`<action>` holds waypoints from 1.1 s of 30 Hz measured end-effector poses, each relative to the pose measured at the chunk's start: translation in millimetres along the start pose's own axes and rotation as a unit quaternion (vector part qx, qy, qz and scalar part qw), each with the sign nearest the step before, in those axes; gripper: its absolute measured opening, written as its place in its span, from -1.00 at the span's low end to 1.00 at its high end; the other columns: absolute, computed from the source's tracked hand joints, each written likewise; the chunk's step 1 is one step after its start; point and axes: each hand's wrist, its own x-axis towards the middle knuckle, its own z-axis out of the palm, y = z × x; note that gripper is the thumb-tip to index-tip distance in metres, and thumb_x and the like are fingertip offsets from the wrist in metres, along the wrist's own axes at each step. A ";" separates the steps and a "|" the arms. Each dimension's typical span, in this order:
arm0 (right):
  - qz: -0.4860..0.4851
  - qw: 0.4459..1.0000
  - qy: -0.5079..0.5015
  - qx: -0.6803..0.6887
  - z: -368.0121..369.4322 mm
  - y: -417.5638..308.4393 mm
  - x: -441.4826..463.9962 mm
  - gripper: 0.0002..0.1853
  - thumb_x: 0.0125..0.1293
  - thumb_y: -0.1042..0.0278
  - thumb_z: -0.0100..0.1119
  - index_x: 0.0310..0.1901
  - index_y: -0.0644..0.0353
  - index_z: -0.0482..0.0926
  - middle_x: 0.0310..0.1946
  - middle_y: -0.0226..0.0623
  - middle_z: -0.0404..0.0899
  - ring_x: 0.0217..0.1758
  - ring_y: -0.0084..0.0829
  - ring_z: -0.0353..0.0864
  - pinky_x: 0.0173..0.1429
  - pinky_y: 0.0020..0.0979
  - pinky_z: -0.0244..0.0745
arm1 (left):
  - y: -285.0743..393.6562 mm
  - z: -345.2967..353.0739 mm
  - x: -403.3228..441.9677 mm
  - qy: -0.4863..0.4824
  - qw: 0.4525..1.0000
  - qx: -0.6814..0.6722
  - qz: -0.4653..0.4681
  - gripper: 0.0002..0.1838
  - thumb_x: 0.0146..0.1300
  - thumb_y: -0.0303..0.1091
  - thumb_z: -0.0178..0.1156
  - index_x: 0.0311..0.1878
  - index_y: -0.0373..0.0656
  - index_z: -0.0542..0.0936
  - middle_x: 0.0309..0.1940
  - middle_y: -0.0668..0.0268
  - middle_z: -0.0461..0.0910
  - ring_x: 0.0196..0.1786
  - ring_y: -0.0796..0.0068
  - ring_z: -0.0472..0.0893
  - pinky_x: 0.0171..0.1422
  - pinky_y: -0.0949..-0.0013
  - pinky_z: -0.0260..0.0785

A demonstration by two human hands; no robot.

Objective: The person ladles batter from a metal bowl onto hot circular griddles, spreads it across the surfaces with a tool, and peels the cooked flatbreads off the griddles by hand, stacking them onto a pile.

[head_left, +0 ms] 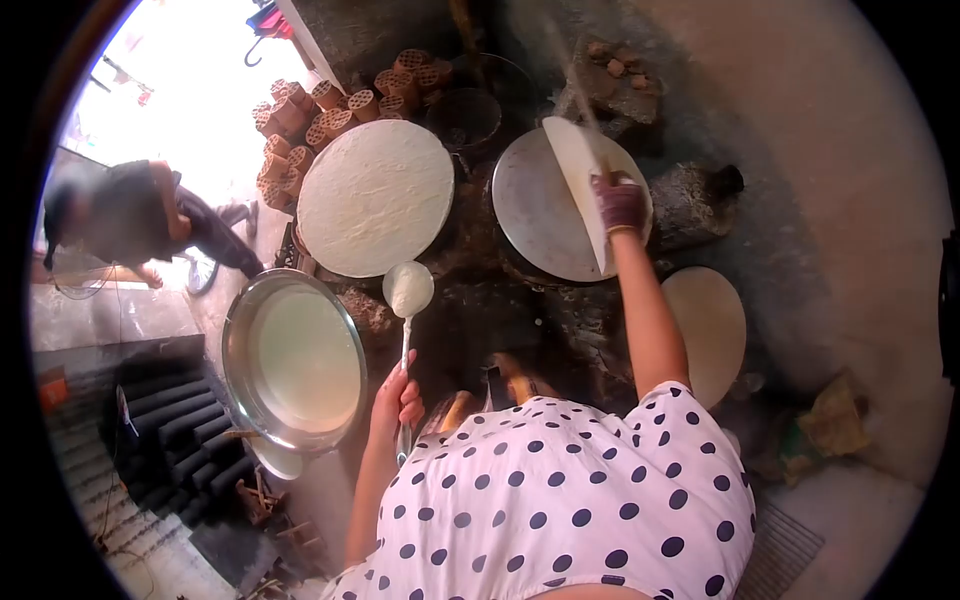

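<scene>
My left hand [398, 400] is closed around the handle of a ladle [408, 290], whose bowl carries pale batter. The bowl is at the near edge of a round griddle topped by a thin, whitish crepe [375, 200]. To its left, a wide metal basin [232, 340] contains creamy batter. My right hand [620, 203], in a dark purplish glove, grips the edge of another thin crepe [575, 165]. That crepe is partly raised and folded over at the right side of a second round griddle [535, 215]. My right fingertips are partly hidden.
Orange spent honeycomb briquettes [290, 110] are piled behind the left griddle. Black cylindrical briquettes [175, 430] lie at lower left. A person [130, 215] is at the far left. A pale round disc [705, 330] sits beside my right arm, and a crumpled bag [830, 420] is at lower right.
</scene>
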 end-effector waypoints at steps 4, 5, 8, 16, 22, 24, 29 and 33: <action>0.101 0.988 0.087 0.078 -65.6 63.4 26.5 -0.48 -0.12 -0.06 0.42 -0.38 0.35 0.66 -0.48 -0.06 0.66 -0.40 -0.26 0.62 -0.21 -0.22 0.48 | -0.8 3.0 4.5 -0.013 0.999 0.034 -0.035 -0.58 0.50 -0.23 -0.16 0.37 0.02 0.23 -0.66 0.50 0.18 -0.76 0.71 0.15 -0.68 0.56 0.02; 0.121 0.979 0.157 0.041 -85.1 82.2 30.2 -0.51 -0.13 -0.02 0.46 -0.37 0.32 0.66 -0.54 -0.19 0.64 -0.51 -0.32 0.58 -0.33 -0.27 0.46 | -1.8 4.0 3.4 -0.020 0.998 0.045 -0.046 -0.58 0.50 -0.23 -0.16 0.37 0.02 0.24 -0.66 0.49 0.17 -0.76 0.71 0.15 -0.68 0.57 0.02; 0.159 0.932 0.238 0.224 -169.6 114.8 -4.3 -0.60 -0.09 0.09 0.46 -0.35 0.27 0.66 -0.60 -0.34 0.58 -0.61 -0.40 0.52 -0.47 -0.34 0.40 | -5.8 7.9 4.2 -0.049 0.991 0.099 -0.079 -0.58 0.50 -0.23 -0.16 0.37 0.02 0.25 -0.66 0.50 0.16 -0.75 0.69 0.14 -0.67 0.56 0.02; 0.223 0.733 0.530 0.363 -447.0 220.8 -309.7 -0.82 0.11 0.28 0.37 -0.41 0.18 0.59 -0.69 -0.50 0.42 -0.72 -0.61 0.29 -0.63 -0.47 0.16 | -27.5 11.2 -32.1 -0.192 0.914 0.262 -0.245 -0.61 0.47 -0.24 -0.16 0.32 0.01 0.33 -0.68 0.53 0.12 -0.78 0.68 0.10 -0.73 0.54 0.05; 0.319 0.596 0.638 0.368 -575.8 203.5 -637.8 -0.76 0.14 0.23 0.36 -0.52 0.04 0.47 -0.74 -0.52 0.29 -0.78 -0.55 0.19 -0.69 -0.45 0.05 | -61.0 30.9 -68.1 -0.298 0.804 0.322 -0.401 -0.66 0.47 -0.28 -0.13 0.24 -0.04 0.39 -0.65 0.55 0.16 -0.76 0.75 0.13 -0.73 0.64 0.03; 0.270 0.537 0.709 0.368 -588.9 195.8 -739.7 -0.76 0.13 0.22 0.36 -0.52 0.04 0.47 -0.74 -0.51 0.29 -0.77 -0.55 0.20 -0.68 -0.45 0.07 | -79.9 48.3 -85.1 -0.317 0.783 0.383 -0.373 -0.66 0.48 -0.28 -0.15 0.25 -0.02 0.38 -0.66 0.56 0.14 -0.76 0.75 0.12 -0.73 0.64 0.02; 0.221 0.442 0.796 0.350 -498.1 337.1 -911.6 -0.61 0.26 0.18 0.18 0.05 0.19 0.52 -0.15 -0.27 0.61 -0.21 -0.28 0.58 -0.25 -0.24 0.50 | -196.2 74.9 -38.1 -0.234 0.732 0.448 -0.457 -0.61 0.52 -0.27 -0.21 0.36 -0.04 0.28 -0.68 0.56 0.13 -0.78 0.77 0.13 -0.74 0.60 0.05; 0.223 0.309 0.867 0.320 -424.1 317.9 -1112.3 -0.67 0.29 0.20 0.09 0.02 0.18 0.48 -0.14 -0.30 0.62 -0.20 -0.30 0.63 -0.37 -0.28 0.47 | -293.2 46.8 -76.1 -0.262 0.663 0.466 -0.524 -0.60 0.54 -0.29 -0.27 0.38 -0.04 0.25 -0.67 0.56 0.16 -0.77 0.77 0.17 -0.73 0.57 0.10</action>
